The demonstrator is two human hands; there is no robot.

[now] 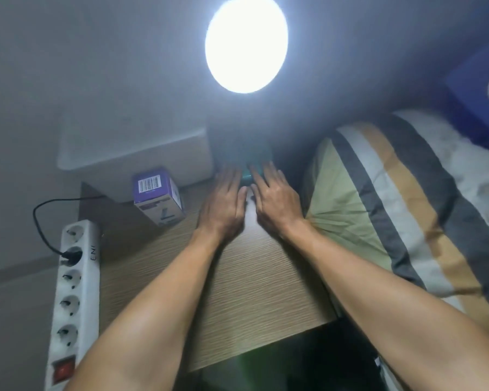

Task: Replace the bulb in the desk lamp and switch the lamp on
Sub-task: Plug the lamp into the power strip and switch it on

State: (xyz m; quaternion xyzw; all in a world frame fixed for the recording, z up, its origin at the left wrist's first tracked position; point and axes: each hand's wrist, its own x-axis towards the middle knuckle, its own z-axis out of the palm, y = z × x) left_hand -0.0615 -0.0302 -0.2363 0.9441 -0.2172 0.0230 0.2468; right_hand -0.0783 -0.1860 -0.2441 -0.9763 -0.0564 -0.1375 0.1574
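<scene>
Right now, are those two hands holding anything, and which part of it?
Both hands, left and right, rest on either side of the lit lamp's dark greenish base, fingers flat against it. Whether they actually grip it cannot be told.

One lit lamp (246, 43). Two hands: left (223, 204), right (275, 201). One purple box (158, 196). One white bin (136, 150). One power strip (74, 300) with five sockets, one plug (69, 254) in it. One striped pillow (393, 198). One counter (254, 292).
</scene>
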